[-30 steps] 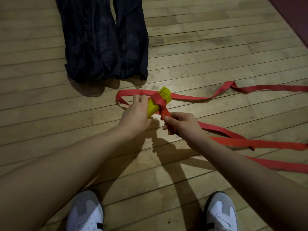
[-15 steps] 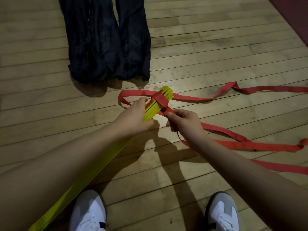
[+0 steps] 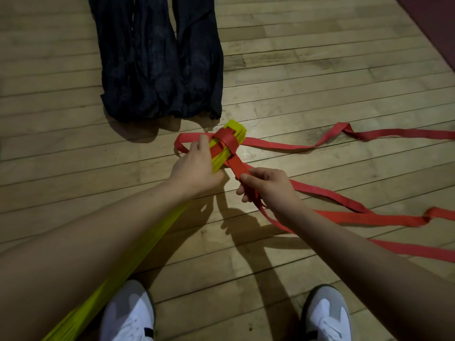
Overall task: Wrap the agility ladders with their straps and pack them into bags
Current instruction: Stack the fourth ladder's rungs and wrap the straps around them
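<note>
A stack of yellow ladder rungs (image 3: 236, 131) points away from me above the wood floor, its near length running down under my left forearm. My left hand (image 3: 197, 166) grips the stack near its far end. A red strap (image 3: 227, 141) loops round that end in a couple of turns. My right hand (image 3: 267, 187) pinches the strap just below the loops, pulling it toward me. The rest of the strap (image 3: 344, 215) trails loose across the floor to the right. Two dark navy bags (image 3: 157, 62) lie flat side by side beyond the rungs.
I stand on a wooden plank floor (image 3: 307, 77). My two white shoes (image 3: 128, 313) show at the bottom edge. A dark red mat edge (image 3: 435, 23) fills the top right corner.
The rung stack has tilted so its long yellow length shows under my left arm. My right hand has drawn the strap nearer, and the loose strap on the floor has shifted.
</note>
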Available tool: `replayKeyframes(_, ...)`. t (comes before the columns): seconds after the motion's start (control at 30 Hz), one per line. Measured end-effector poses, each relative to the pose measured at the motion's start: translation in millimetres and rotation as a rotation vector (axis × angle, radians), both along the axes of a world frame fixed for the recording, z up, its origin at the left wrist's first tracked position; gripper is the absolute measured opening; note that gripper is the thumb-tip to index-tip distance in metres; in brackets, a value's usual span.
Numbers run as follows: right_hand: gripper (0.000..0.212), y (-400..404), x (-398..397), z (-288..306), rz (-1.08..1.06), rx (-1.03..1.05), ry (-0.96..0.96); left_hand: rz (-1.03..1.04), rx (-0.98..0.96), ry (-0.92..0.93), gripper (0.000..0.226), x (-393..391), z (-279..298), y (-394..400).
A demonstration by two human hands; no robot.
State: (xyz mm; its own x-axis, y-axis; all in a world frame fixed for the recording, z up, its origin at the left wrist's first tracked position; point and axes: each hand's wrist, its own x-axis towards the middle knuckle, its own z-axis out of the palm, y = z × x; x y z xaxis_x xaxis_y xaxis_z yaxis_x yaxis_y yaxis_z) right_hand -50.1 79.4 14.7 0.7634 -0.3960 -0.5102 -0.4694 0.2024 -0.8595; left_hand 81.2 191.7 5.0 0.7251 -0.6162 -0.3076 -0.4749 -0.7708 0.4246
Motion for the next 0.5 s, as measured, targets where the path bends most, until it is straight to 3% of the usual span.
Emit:
replayKeyframes(0.1, 0.015, -2, -5, -4, -0.043, -0.030, 0.017, -0.036, 0.064, 0.244, 0.057, -1, -3, -2)
replayKeyframes(0.17, 0.015, -3, -8, -4, -0.049, -0.040, 0.026, -0.113, 0.119, 0.266, 0.047, 0, -6, -2)
replayKeyframes(0.3, 0.017, -3, -11, -3, -0.068, -0.001, 0.024, -0.195, 0.078, 0.157, 0.050, -1, -6, 2)
replayKeyframes(0.5, 0.020, -4, -13, 0, 0.061, 0.013, 0.043, -0.086, 0.010, -0.080, 0.060, -6, 0, 2)
